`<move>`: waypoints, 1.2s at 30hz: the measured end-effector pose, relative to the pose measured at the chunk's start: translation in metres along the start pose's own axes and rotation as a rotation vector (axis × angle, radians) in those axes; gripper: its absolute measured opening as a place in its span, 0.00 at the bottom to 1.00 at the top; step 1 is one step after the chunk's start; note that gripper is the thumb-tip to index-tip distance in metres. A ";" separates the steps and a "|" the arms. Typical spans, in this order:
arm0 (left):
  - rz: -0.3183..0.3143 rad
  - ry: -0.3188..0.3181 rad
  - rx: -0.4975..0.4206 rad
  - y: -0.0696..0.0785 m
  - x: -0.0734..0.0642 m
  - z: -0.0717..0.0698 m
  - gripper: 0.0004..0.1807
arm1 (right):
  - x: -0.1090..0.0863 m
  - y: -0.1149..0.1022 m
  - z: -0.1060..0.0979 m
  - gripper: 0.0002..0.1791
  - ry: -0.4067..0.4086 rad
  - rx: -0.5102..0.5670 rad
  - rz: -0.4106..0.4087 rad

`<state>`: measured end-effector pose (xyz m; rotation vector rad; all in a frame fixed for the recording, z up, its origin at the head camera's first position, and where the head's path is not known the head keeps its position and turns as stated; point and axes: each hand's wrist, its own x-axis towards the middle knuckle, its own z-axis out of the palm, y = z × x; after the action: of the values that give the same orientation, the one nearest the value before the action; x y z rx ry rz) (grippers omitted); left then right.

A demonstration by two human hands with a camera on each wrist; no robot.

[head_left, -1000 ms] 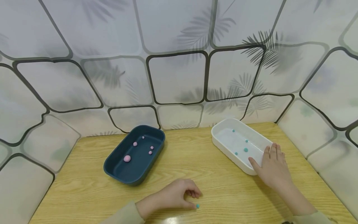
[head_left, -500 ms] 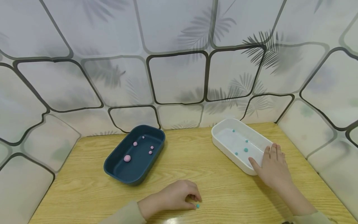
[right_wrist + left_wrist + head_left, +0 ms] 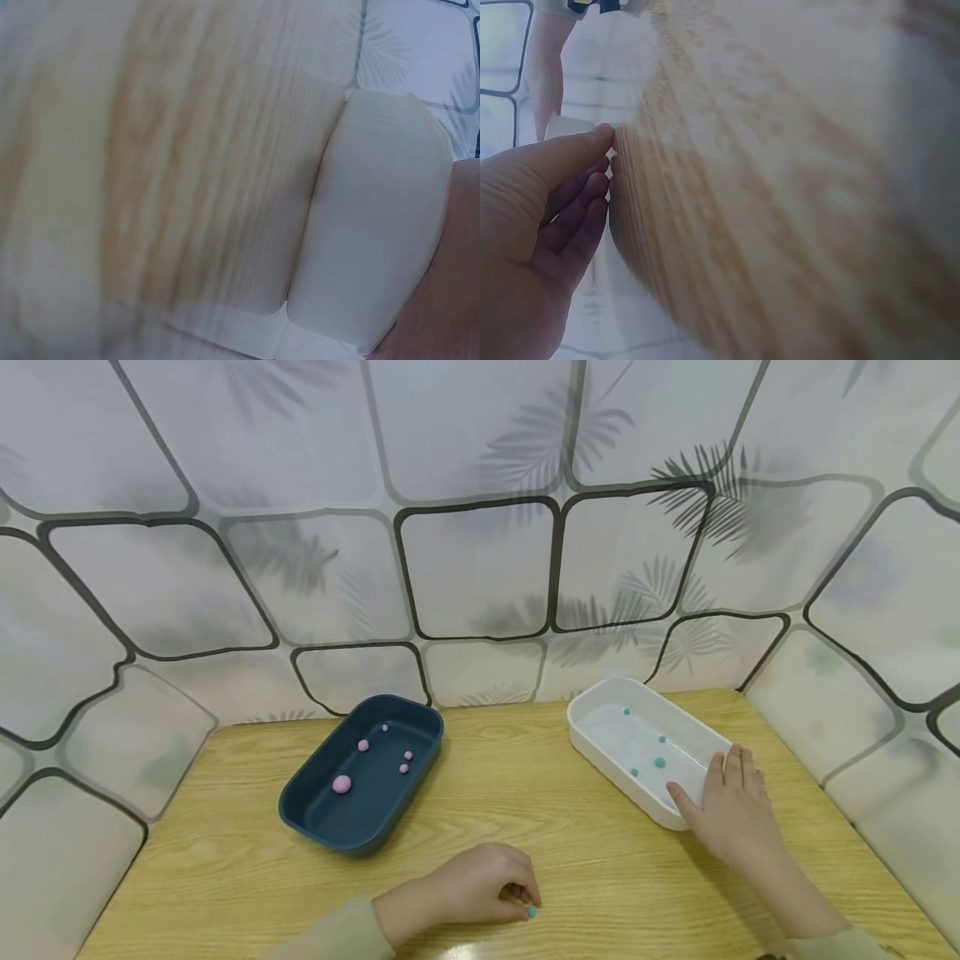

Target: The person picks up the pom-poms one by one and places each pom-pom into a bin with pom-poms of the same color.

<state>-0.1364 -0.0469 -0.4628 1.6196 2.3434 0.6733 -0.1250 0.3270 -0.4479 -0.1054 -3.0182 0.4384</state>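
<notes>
In the head view, my left hand (image 3: 483,885) is low over the table, thumb and forefinger closed in on a small teal ball (image 3: 532,912) at their tips. The left wrist view shows that hand's thumb (image 3: 585,150) and bent fingers close to the wood; the ball is hidden there. My right hand (image 3: 735,810) rests with straight fingers on the near right end of a white tray (image 3: 615,768). Several teal balls (image 3: 660,762) lie inside that tray. The right wrist view has the tray's outer wall (image 3: 367,225) beside part of the hand.
A dark blue tray (image 3: 315,827) stands at the left with several pink balls (image 3: 341,785) of different sizes in it. Both trays stand on a wood-grain table (image 3: 487,760). Patterned cloth walls (image 3: 480,568) enclose the back and sides.
The left forefinger has come down toward the thumb, narrowing the gap until both tips meet at the teal ball. The right hand and both trays keep their places.
</notes>
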 end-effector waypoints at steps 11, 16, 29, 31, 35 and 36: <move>0.048 0.014 0.048 -0.001 0.001 0.002 0.01 | 0.001 -0.001 -0.001 0.58 -0.006 0.000 0.005; 0.032 0.014 0.019 -0.002 0.001 0.002 0.02 | 0.001 -0.001 -0.002 0.58 -0.016 -0.007 0.009; -0.033 0.044 -0.031 -0.005 0.007 0.002 0.02 | 0.001 -0.001 -0.003 0.58 -0.029 0.004 0.013; -0.037 0.051 -0.044 -0.005 0.009 0.001 0.02 | 0.001 -0.001 -0.003 0.58 -0.029 0.004 0.013; -0.063 0.057 -0.078 -0.006 0.014 0.000 0.03 | 0.000 0.000 -0.001 0.59 -0.028 0.003 0.010; -0.068 0.060 -0.082 -0.007 0.015 0.000 0.03 | 0.000 0.001 -0.001 0.58 -0.026 0.002 0.009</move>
<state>-0.1476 -0.0348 -0.4646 1.4981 2.3674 0.8038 -0.1250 0.3279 -0.4469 -0.1139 -3.0440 0.4470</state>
